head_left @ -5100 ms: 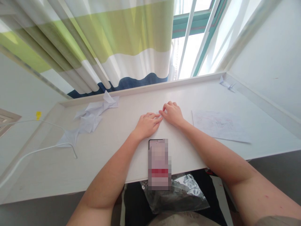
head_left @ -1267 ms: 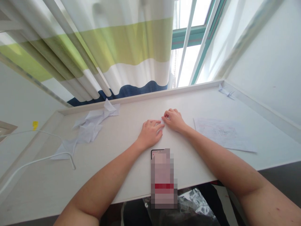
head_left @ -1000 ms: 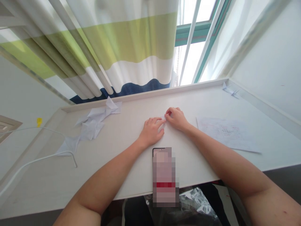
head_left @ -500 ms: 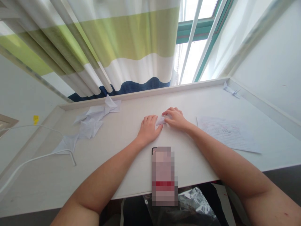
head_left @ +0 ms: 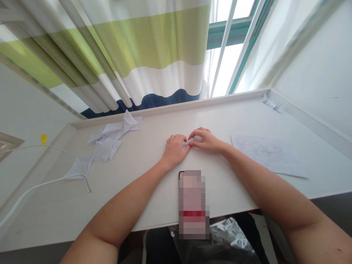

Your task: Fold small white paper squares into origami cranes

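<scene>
Both sides of the folded paper (head_left: 186,144), frame centre, now gripped; fingers of right hand (head_left: 208,141) sit closer to left hand (head_left: 174,150) than a moment ago, likely steadying it.

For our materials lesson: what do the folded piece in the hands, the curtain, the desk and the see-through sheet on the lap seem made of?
Folded piece: probably paper, matt white; thin edges, partly hidden.
Curtain: likely cloth, matt; hangs in soft folds.
Desk: painted wood or laminate, can't tell which; smooth, pale, faint sheen.
Sheet: probably plastic film, glossy; see-through, crinkled highlights.
</scene>
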Motion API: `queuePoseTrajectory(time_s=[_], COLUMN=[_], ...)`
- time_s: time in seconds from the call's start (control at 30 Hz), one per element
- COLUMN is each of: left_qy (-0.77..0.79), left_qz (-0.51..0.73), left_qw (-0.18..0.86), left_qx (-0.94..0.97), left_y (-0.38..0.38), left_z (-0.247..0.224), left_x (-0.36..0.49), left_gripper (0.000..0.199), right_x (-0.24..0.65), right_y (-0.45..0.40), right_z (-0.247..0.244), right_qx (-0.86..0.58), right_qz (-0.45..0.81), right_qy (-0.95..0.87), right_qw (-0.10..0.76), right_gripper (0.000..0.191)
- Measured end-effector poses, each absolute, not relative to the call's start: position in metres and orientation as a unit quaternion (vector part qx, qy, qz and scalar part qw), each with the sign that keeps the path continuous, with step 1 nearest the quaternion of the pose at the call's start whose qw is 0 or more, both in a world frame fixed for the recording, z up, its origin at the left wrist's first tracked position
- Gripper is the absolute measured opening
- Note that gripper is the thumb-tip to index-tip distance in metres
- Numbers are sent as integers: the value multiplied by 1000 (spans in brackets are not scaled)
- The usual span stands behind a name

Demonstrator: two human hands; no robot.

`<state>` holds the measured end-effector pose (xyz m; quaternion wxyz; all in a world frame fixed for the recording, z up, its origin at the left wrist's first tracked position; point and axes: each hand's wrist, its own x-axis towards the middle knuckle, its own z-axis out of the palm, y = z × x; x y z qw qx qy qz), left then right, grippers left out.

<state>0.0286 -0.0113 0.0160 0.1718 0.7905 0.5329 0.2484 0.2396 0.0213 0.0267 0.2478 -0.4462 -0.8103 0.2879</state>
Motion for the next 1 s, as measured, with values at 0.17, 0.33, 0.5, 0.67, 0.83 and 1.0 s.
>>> queuePoseTrajectory(time_s=[0.17, 0.33, 0.5, 0.67, 0.83, 1.0], left_qy=[525, 531, 511, 501, 491, 485], left_qz=[265, 263, 296, 348, 366, 375], left_qw=[200, 217, 238, 298, 319, 314], left_qx=[784, 776, 771, 734, 723, 725], left_y=[-10, -7, -6, -8, -9, -8], left_z=[18, 20, 18, 20, 23, 22], left_x=[28, 28, 26, 26, 26, 25], left_gripper=[8, 18, 29, 32, 33, 39], right_x=[238, 235, 234, 235, 236, 237], right_y=[21, 20, 22, 21, 22, 24], right_z=[28, 29, 26, 26, 26, 26], right_qx=[-437, -408, -408, -402, -410, -401], right_qz=[346, 407, 442, 457, 460, 474], right_qy=[-778, -735, -714, -716, -708, -703], right_qw=[291, 356, 358, 342, 345, 348], right_gripper=[16, 30, 32, 29, 29, 32])
